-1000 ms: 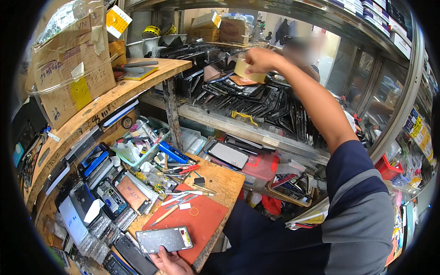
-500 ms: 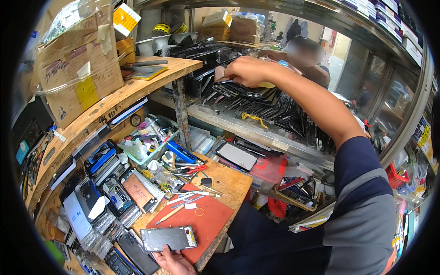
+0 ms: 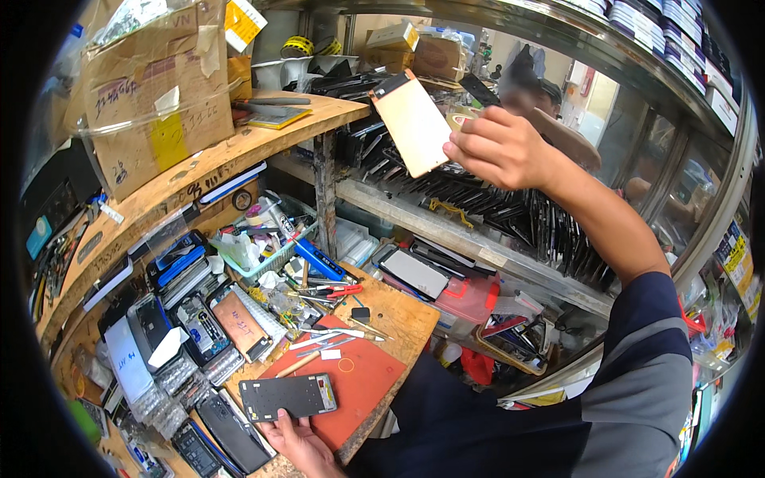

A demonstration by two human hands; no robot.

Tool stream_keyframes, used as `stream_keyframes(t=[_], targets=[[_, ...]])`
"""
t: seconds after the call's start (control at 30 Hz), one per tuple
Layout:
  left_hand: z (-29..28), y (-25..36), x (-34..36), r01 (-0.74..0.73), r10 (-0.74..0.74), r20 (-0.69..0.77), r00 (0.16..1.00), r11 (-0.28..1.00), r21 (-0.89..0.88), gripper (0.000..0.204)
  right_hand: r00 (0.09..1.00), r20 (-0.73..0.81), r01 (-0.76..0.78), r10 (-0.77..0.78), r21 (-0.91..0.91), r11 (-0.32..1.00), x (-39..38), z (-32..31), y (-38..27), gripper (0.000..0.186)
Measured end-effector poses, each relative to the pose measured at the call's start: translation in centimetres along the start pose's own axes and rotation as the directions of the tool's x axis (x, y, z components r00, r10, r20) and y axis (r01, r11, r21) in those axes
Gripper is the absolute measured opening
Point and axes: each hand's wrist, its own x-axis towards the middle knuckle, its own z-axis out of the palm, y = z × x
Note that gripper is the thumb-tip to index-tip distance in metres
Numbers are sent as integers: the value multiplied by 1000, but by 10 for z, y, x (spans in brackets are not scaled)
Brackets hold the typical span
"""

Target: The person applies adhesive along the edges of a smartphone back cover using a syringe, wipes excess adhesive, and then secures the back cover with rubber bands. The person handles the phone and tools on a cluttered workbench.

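Raised over the shelf, my right hand (image 3: pixel 504 151) pinches one edge of a thin phone display panel (image 3: pixel 413 126). The panel is pale gold with a dark strip at its upper end, and it hangs tilted in the air. Low over the bench, my left hand (image 3: pixel 296 446) grips a dark grey phone frame (image 3: pixel 279 397) along its near edge. Small light patches show at the frame's right end. Beneath it lies an orange-red mat (image 3: pixel 374 382), where a wooden-handled tool (image 3: pixel 296 365), tweezers and a yellow rubber band rest.
Rows of thin dark panels (image 3: pixel 510 203) stand packed on the metal shelf. A person (image 3: pixel 554 95) is beyond it. Phone parts (image 3: pixel 199 331) crowd the bench's left, below a raised wooden shelf (image 3: pixel 199 175) with a cardboard box (image 3: pixel 155 103). A basket (image 3: pixel 263 271) holds small supplies.
My right hand has lifted the pale display panel from among the shelf's panels and drawn it back to the right. My left hand still grips the phone frame, which has tilted slightly.
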Motion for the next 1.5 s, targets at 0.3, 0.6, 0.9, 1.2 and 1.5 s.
stream_keyframes(t=[0.3,0.6,0.9,1.2,1.5], targets=[[-5,36,5,178,-263,-16,965,694,-697,41,791,534,-589,298,797,137,91,-26,-70,8],[-52,43,-17,52,-174,-148,974,799,-599,38,799,524,-598,-294,744,-299,177,100,-269,26],[-63,47,-23,144,-273,-147,951,809,-570,34,641,761,-768,103,635,86,138,4,-320,78],[-48,49,-20,301,-332,34,943,803,-515,44,615,779,-698,-122,466,-544,123,41,-319,29],[-41,49,-24,289,-352,12,936,747,-598,39,786,587,-262,-193,34,-964,180,46,-347,24]])
